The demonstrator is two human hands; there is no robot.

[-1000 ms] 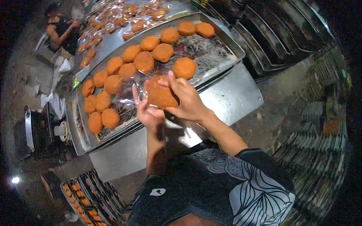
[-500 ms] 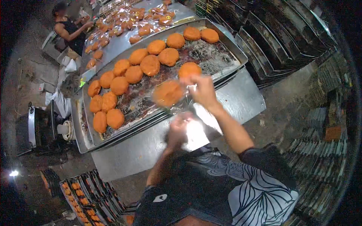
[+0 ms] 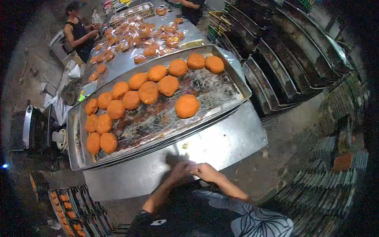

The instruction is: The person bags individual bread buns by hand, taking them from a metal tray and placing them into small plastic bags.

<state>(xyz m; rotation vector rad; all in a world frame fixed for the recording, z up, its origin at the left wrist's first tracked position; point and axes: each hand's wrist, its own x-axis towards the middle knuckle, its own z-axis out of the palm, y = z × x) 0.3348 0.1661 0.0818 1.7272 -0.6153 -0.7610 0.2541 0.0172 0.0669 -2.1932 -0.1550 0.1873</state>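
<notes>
One steel counter [image 3: 225,146]: a long grey surface running away from the viewer. It carries the big tray, and its near edge lies just under the person's hands.
Stack of dark trays [image 3: 284,67]: right of the counter, nested one inside another and leaning at a slant.
Big tray [image 3: 239,89]: shallow metal, lying across the counter. Its floor is greasy and shiny under clear film.
Far counter [image 3: 118,49]: beyond the tray, scattered with bagged cakes [image 3: 152,49] in clear wrappers.
Low crates [image 3: 75,209]: on the floor at lower left, holding rows of small orange pieces.
Other people: one in a dark sleeveless top [image 3: 79,31] stands at the far left with hands at the bagged cakes. Only the torso of a second person [image 3: 193,7] shows, at the top edge.
Round orange cakes [image 3: 130,99]: well over a dozen, in rows along the left and far parts of the tray, many touching.
Lone cake [image 3: 187,106]: sits by itself on the tray's near right part. It is the cake closest to the hands but well apart from them.
Left hand [image 3: 179,170]: at the counter's near edge with fingers curled in, pressed against the other hand. Whether it grips anything cannot be told.
Right hand [image 3: 205,172]: knuckles up, fingers bent toward the left hand and touching it. Any contents are hidden.
</notes>
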